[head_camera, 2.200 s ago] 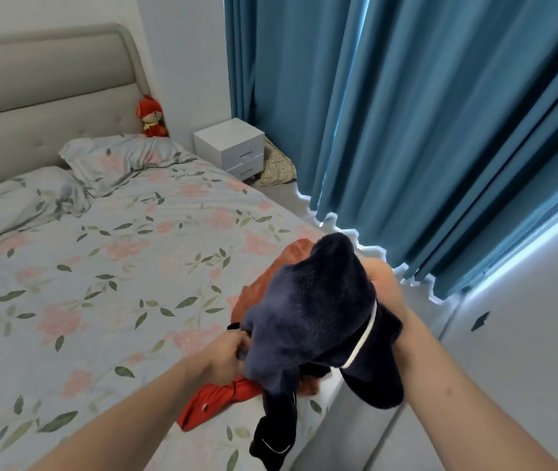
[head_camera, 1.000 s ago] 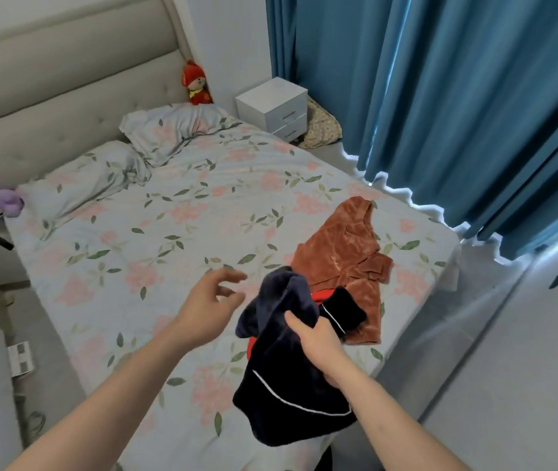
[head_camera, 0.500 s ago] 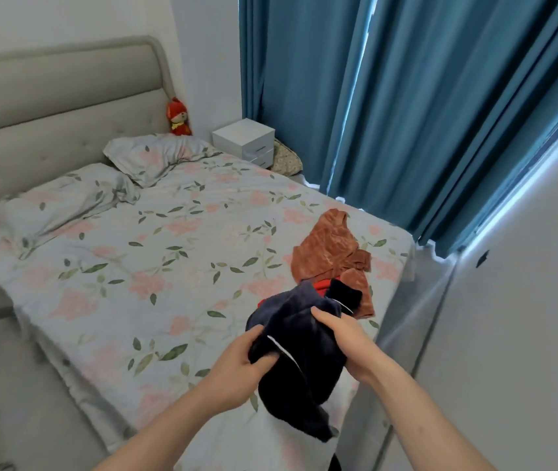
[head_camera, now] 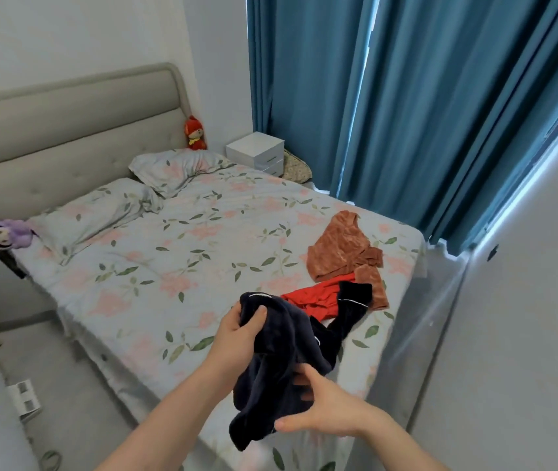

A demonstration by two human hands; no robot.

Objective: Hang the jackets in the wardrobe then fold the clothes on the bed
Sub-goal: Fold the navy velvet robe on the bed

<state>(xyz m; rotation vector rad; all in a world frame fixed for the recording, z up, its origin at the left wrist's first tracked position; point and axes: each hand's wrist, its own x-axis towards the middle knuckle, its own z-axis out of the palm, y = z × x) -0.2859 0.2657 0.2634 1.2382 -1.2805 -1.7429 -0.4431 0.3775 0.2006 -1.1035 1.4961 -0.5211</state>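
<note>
Navy fleece garment with thin white piping [head_camera: 281, 355], bunched and hanging, is held up over the near corner of the bed between both hands. The left hand [head_camera: 236, 334] grips its top edge, thumb curled over the fabric. The right hand [head_camera: 321, 409] grasps the lower folds from the side, fingers tucked into the cloth. One dark leg or sleeve of the garment trails down onto the bed, its cuff lying across a crumpled bright red garment [head_camera: 318, 297]. Just beyond the red one, touching it, lies a rust-brown velvety top [head_camera: 342, 249], spread loosely on the mattress. The bed's pale blue sheet printed with pink flowers and green leaves [head_camera: 175, 260] carries two matching pillows [head_camera: 175, 168] near a grey padded headboard [head_camera: 66, 130]. A small red plush doll [head_camera: 195, 133] sits at the headboard's corner, a purple plush toy [head_camera: 5, 234] at the bed's far left edge. A white bedside cabinet [head_camera: 257, 153] stands beside tall teal curtains [head_camera: 406, 113].
</note>
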